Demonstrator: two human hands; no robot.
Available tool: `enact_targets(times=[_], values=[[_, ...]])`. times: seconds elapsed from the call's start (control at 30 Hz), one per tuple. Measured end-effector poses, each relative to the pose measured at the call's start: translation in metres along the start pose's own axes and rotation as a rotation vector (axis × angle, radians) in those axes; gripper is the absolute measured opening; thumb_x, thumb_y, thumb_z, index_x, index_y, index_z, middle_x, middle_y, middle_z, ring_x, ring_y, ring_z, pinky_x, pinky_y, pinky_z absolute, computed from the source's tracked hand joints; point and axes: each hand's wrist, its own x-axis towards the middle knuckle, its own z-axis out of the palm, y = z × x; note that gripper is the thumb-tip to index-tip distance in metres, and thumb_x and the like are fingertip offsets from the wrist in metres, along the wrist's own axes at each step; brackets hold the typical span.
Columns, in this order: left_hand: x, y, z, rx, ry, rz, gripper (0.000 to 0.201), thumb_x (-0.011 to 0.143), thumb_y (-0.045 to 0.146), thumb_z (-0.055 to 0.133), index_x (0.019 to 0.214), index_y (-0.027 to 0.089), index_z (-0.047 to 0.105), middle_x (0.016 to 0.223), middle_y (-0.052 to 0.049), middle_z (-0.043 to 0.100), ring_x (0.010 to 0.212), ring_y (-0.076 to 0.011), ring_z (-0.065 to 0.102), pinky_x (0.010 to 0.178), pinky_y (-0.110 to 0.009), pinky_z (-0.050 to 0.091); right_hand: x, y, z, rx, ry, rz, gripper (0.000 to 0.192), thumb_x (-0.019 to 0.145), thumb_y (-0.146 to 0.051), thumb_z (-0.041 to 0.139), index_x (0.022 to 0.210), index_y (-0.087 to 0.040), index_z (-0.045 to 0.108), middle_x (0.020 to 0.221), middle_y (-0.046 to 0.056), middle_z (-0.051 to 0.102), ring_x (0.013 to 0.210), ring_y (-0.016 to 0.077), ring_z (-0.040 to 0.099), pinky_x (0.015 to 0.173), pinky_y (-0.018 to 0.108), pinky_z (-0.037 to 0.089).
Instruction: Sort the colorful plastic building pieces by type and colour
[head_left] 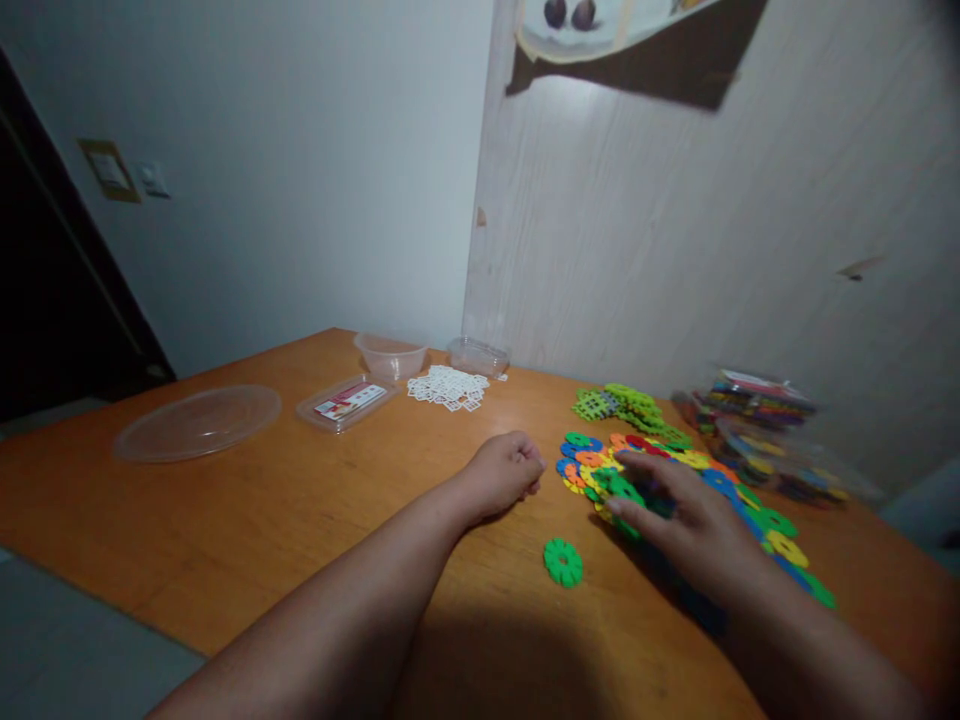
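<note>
My left hand [506, 470] rests on the table in a loose fist, just left of a pile of notched plastic discs. Nothing shows in its curled fingers. My right hand [682, 510] is over the near side of the pile, thumb and fingers apart. Green discs [621, 490] lie between its thumb and forefinger, not visibly gripped. Around that hand the pile mixes blue, orange, yellow, red and green discs [589, 458], partly hidden by the fingers. One single green disc [562, 562] lies flat on the table between my forearms.
Lime-green lattice pieces [626, 403] lie behind the pile, white pieces [448, 387] farther left. Along the back stand a clear bowl [390, 355] and a clear box [478, 357]. A labelled lid [349, 403] and an oval lid [199, 424] lie left. Filled containers [761, 400] are stacked right.
</note>
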Motion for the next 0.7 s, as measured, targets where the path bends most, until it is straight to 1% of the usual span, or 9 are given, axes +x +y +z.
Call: enact_targets(times=[0.07,0.13,0.23,0.33,0.47,0.57,0.7], values=[[0.001,-0.001,0.0,-0.006,-0.001,0.003,0.008,0.079,0.026,0.055,0.081,0.019,0.052,0.063,0.001,0.06,0.055,-0.0101,0.053,0.051,-0.02,0.037,-0.009,-0.022,0.01,0.097,-0.119,-0.023,0.051,0.086,-0.05,0.067,0.129,-0.025,0.06,0.128,0.009,0.065,0.116,0.0286,0.06,0.099,0.045,0.049],[0.001,-0.001,0.0,-0.017,-0.006,0.009,0.009,0.08,0.026,0.056,0.081,0.019,0.052,0.063,0.001,0.06,0.055,-0.0102,0.053,0.052,-0.02,0.037,-0.017,-0.038,0.018,0.156,-0.243,-0.054,0.049,0.086,-0.045,0.068,0.131,-0.027,0.059,0.129,0.008,0.064,0.117,0.0265,0.06,0.099,0.043,0.049],[0.001,-0.001,0.0,-0.021,-0.009,0.012,0.008,0.079,0.025,0.056,0.081,0.019,0.052,0.063,0.001,0.06,0.055,-0.0101,0.053,0.052,-0.02,0.037,-0.023,-0.051,0.025,0.159,-0.363,-0.102,0.048,0.086,-0.04,0.07,0.131,-0.028,0.059,0.13,0.007,0.063,0.119,0.0255,0.059,0.102,0.043,0.047],[0.001,0.0,0.0,-0.018,-0.011,0.011,0.008,0.079,0.025,0.056,0.081,0.019,0.052,0.063,0.001,0.06,0.055,-0.0102,0.053,0.052,-0.02,0.037,-0.022,-0.055,0.026,0.12,-0.395,-0.127,0.05,0.085,-0.04,0.072,0.131,-0.027,0.059,0.129,0.007,0.063,0.118,0.0255,0.058,0.102,0.042,0.046],[0.0,0.0,-0.001,-0.016,-0.017,0.011,0.008,0.079,0.025,0.056,0.082,0.019,0.052,0.063,0.001,0.06,0.056,-0.0102,0.053,0.052,-0.02,0.037,-0.021,-0.058,0.026,0.08,-0.417,-0.134,0.049,0.084,-0.039,0.072,0.129,-0.026,0.06,0.122,0.007,0.065,0.111,0.0249,0.06,0.096,0.04,0.048],[0.0,0.0,0.0,-0.022,-0.01,0.008,0.008,0.079,0.025,0.056,0.082,0.019,0.051,0.063,0.001,0.06,0.055,-0.0102,0.053,0.052,-0.02,0.038,-0.022,-0.06,0.025,0.079,-0.424,-0.144,0.046,0.084,-0.036,0.071,0.128,-0.026,0.06,0.118,0.007,0.064,0.107,0.0244,0.06,0.092,0.039,0.049],[0.001,-0.003,0.0,-0.024,0.004,0.005,0.009,0.078,0.025,0.057,0.082,0.019,0.052,0.062,0.002,0.059,0.055,-0.0105,0.053,0.052,-0.021,0.038,-0.023,-0.061,0.026,0.074,-0.44,-0.144,0.039,0.087,-0.032,0.067,0.125,-0.025,0.061,0.115,0.007,0.064,0.105,0.0238,0.06,0.092,0.038,0.048]])
